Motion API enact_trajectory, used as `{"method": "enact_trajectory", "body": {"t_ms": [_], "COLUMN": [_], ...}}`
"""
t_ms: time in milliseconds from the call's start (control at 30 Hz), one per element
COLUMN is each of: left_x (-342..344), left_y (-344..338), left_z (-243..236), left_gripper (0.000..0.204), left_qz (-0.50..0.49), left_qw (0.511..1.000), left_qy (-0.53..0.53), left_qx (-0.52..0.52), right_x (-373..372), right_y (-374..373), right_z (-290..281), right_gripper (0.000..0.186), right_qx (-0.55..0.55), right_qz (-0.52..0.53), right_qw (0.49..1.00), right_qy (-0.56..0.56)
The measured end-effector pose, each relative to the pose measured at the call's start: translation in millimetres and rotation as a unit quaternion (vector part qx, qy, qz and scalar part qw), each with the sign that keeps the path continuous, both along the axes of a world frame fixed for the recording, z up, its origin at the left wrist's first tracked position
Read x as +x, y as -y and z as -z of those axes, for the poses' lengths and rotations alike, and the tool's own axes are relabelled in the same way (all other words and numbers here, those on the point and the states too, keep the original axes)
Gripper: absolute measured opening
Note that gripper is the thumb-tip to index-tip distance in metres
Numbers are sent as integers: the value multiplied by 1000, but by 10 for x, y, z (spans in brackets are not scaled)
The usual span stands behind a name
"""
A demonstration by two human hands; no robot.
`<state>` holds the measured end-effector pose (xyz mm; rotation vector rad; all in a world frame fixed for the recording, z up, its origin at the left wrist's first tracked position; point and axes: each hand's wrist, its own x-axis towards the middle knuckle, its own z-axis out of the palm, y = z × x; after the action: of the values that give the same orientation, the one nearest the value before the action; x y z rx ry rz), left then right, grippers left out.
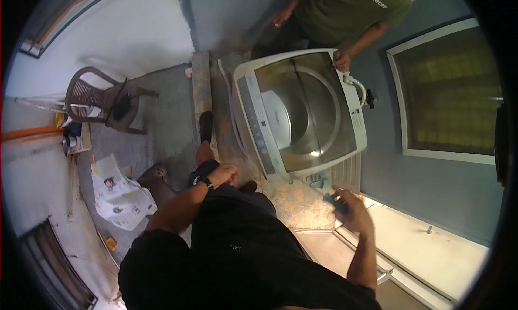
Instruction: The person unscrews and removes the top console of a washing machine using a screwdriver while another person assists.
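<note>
A white top-loading washing machine (348,140) with a see-through lid stands in front of me. My left hand (224,175), with a dark watch at its wrist, is curled closed above my left thigh, apart from the machine; the inside of its fingers is hidden. Off the machine's near right corner, my right hand (353,213) grips a small dark teal object (334,202) whose kind I cannot make out. Across the machine stands a person in a green shirt (350,13), with one hand (341,60) on its far right rim and the other hanging free.
A brown plastic chair (89,96) stands at the left on grey floor, near a white printed bag (121,196). A pale hose (229,94) runs along the machine's left side; another pipe (357,88) meets its right edge. A framed window (450,94) is at right.
</note>
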<state>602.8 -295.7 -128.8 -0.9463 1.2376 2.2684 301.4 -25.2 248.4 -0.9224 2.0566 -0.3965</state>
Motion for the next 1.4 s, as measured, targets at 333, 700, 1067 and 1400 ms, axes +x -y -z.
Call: {"method": "enact_trajectory", "body": {"t_ms": [333,700,1067,1400], "left_x": [-1458,-2720,-2697,-2745], "left_y": [2840,3478,3358,3276], "left_z": [-11,268,227,215], "left_gripper": [31,40,31,29], "left_qz": [-229,-177,-124,-127], "left_qw": [967,969,979,978], "left_qy": [-105,-158,-135,-123], "left_qx": [-37,69,-86,-113], "right_x": [-1445,-1565,-1504,-1556], "right_y": [4289,7178,6901,6849], "right_z": [682,3318,3760,3671], "right_gripper": [58,50,59,51], "right_qx": [-347,-231,-174,-182], "right_qz": [152,218,183,207], "right_qw": [902,920,940,927], "right_qy": [205,229,230,256]}}
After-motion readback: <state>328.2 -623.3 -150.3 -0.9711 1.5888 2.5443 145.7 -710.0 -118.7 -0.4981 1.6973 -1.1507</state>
